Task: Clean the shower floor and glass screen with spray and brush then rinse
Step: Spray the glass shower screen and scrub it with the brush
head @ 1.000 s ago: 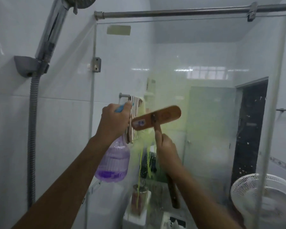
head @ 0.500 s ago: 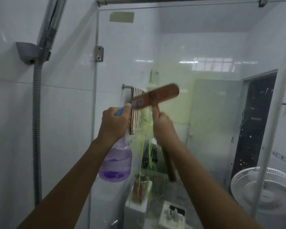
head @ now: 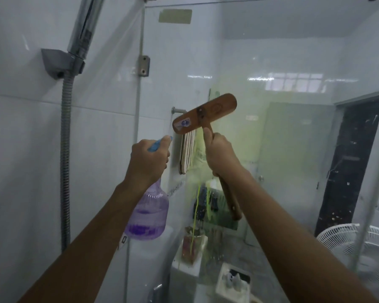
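The shower stall had white tiled walls (head: 31, 149) and one glass screen (head: 282, 51), fixed at its left edge by one metal bracket (head: 143, 66). One ribbed shower hose (head: 65, 160) hung down the left wall from a single grey holder (head: 57, 62).

Two bare hands were raised in front of the glass, each with one tool. The left hand (head: 148, 162) had its grip clenched round the neck of one clear spray bottle (head: 148, 215). A finger lay on the bottle's blue trigger, and purple liquid sat low in its body. Just to the right, the right hand (head: 221, 156) had its grip wrapped round the handle of one wooden brush (head: 206, 115), with the thumb pointing up the handle. The brush head was held up at the glass with its back to the camera. It was tilted, right end higher, and carried one sticker on its left half.

Two yellow-green runs (head: 196, 206) trailed down the glass below the hands. Behind the screen hung one striped towel (head: 187, 152), and one white fan (head: 346, 243) stood at lower right.
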